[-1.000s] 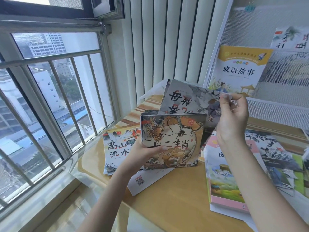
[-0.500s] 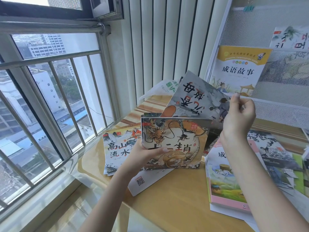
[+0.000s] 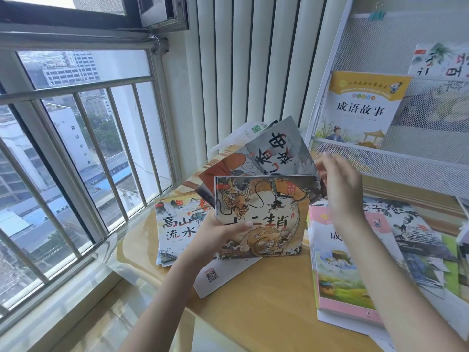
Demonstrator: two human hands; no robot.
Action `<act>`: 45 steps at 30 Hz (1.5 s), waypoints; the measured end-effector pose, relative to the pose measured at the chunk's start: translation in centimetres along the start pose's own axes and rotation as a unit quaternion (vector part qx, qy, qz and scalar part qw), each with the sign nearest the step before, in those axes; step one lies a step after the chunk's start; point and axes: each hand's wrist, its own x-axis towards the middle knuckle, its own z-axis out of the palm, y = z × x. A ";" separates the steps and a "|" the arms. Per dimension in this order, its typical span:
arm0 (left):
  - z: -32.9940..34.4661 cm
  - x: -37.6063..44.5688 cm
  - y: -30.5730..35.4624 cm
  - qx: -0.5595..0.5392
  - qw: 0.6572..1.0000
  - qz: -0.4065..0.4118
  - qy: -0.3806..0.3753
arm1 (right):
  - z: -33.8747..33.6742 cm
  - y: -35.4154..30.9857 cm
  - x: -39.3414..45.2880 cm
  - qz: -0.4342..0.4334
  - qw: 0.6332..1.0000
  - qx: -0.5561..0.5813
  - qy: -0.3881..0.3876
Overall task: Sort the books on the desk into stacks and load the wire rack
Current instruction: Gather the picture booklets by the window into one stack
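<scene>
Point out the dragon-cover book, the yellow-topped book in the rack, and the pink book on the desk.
dragon-cover book (image 3: 264, 214): head view, middle of its front cover.
yellow-topped book (image 3: 360, 110): head view, on the title line of its cover.
pink book (image 3: 337, 283): head view, on the landscape picture low on its cover.

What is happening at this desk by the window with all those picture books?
A person is sorting picture books. The left hand holds a small bundle upright on the desk, with a dragon book in front. The right hand is at the edge of a grey book tilted behind it; its grip is blurred. More books lie flat on either side, such as a pink book. The wire rack already has a yellow book in it.
</scene>
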 end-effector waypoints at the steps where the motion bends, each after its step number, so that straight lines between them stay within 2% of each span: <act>1: 0.0 0.1 -0.1 0.004 1.000 0.001 -0.002 | -0.2 -1.2 0.6 -0.055 0.997 -0.022 -0.041; 4: -0.1 0.1 0.0 0.006 1.000 0.008 -0.005 | -0.1 -4.8 2.6 -0.140 0.969 -0.105 -0.175; 6: -0.1 0.1 0.0 0.005 1.000 0.012 -0.010 | 0.8 -6.9 3.6 -0.145 0.948 -0.140 -0.247; 8: 0.0 0.0 0.2 0.010 1.000 0.015 -0.010 | 2.0 -8.1 4.0 -0.148 0.934 -0.170 -0.278; 10: -0.1 -0.1 0.0 0.011 1.000 0.016 -0.008 | 3.0 -7.9 3.9 -0.154 0.936 -0.174 -0.266; 12: -0.2 -0.1 -0.2 0.008 1.000 0.010 0.000 | 3.4 -6.9 3.7 -0.169 0.953 -0.138 -0.212; 15: -0.1 -0.1 -0.3 0.018 1.000 0.008 -0.001 | 2.6 -4.8 3.4 -0.133 0.988 0.013 -0.075; 18: -0.1 0.0 -0.3 0.020 1.000 0.007 0.000 | 2.1 -2.8 2.4 -0.056 0.979 0.196 0.016; 19: -0.1 0.0 -0.3 0.019 1.000 0.002 -0.001 | 1.9 -2.2 1.9 -0.049 0.980 0.193 0.022; 21: -0.1 -0.1 -0.5 0.020 1.000 -0.012 0.002 | 1.3 -1.7 0.9 -0.079 0.992 0.097 0.000; 25: -0.1 -0.4 -0.8 0.042 0.994 -0.083 0.050 | 0.0 -2.0 0.2 -0.124 0.988 -0.067 -0.060; 28: 0.0 -0.4 -0.3 0.049 0.992 -0.098 0.060 | 0.0 -4.1 0.5 -0.171 0.960 -0.203 -0.085; 30: 0.1 -0.3 -0.1 0.049 0.994 -0.086 0.047 | 1.3 -5.9 0.8 -0.199 0.939 -0.244 -0.139; 33: -0.1 -0.2 -0.6 0.035 0.997 -0.064 0.024 | 3.5 -7.0 1.0 -0.195 0.948 -0.175 -0.179; 36: 0.1 -0.4 0.1 0.035 0.999 -0.031 -0.001 | 3.1 -5.3 1.4 -0.178 0.972 -0.107 -0.114; 38: 0.2 -0.5 0.4 0.030 0.999 -0.019 -0.005 | 1.6 -3.2 1.5 -0.131 0.986 -0.076 -0.069; 41: 0.2 -0.3 0.1 0.028 0.999 -0.018 0.002 | -0.2 -0.3 0.9 -0.053 0.997 0.011 -0.050; 45: 0.4 -0.4 0.7 0.006 1.000 -0.003 0.000 | -0.5 1.9 -0.3 -0.007 0.994 0.103 -0.035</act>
